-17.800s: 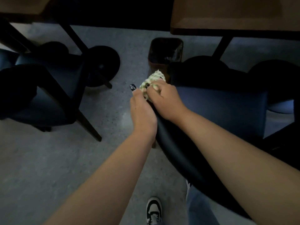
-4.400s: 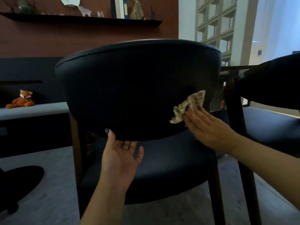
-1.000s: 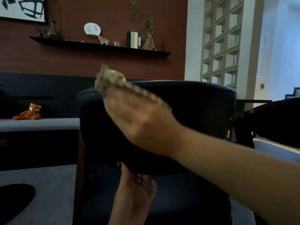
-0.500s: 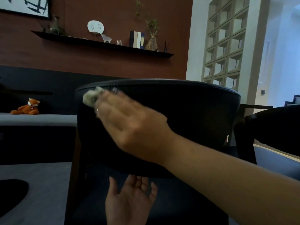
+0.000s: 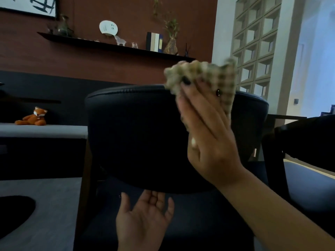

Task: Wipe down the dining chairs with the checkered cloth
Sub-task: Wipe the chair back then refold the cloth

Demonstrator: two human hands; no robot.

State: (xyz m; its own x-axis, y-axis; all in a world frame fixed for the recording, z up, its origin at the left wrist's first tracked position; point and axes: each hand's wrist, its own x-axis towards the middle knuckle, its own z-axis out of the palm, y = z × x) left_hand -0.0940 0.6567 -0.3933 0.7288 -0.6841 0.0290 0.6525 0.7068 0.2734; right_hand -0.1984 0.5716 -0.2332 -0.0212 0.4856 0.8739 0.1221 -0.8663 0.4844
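Two chairs in view: one dark chair [image 5: 145, 134] dead centre, a second chair [image 5: 308, 142] cut off at right. One checkered cloth [image 5: 208, 77], blurred, at the centre backrest's top right edge, pressed there by the right hand [image 5: 208, 134], fingers straight. Left hand [image 5: 143, 220] open, palm up, below the backrest, holding nothing. Fan [image 5: 108, 28] on the shelf [image 5: 112, 46] has writing, unreadable.

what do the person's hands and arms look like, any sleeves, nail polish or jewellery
Both forearms are bare, with no sleeves, watch or bracelets in view. The right hand has dark, near-black polish on its nails. The left hand shows its palm, so its nails are hidden. No ring can be made out on either.
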